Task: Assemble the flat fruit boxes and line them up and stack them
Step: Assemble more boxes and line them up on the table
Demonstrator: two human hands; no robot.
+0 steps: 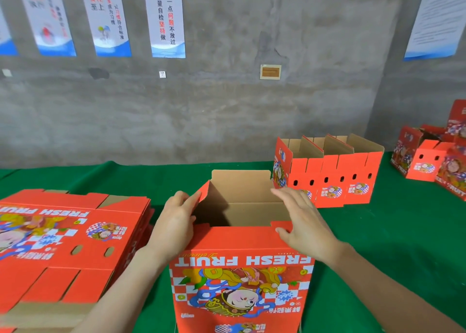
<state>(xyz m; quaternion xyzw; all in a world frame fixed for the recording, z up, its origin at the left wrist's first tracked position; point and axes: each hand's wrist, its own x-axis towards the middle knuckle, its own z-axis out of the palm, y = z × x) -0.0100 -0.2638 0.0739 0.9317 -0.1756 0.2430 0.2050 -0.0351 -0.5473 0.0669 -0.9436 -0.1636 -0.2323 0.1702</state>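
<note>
A red "FRESH FRUIT" box (239, 277) stands opened up in front of me on the green table (403, 244), its brown inside showing. My left hand (176, 221) holds its left side flap, fingers curled round the flap's edge. My right hand (300, 221) lies with straight fingers over the right side, the thumb touching the near red flap. A stack of flat red boxes (68, 242) lies to the left. Three assembled boxes (330, 173) stand in a row at the back right.
More red boxes (433, 161) are piled at the far right beside the table. A grey concrete wall (227, 100) with posters rises right behind the table's far edge.
</note>
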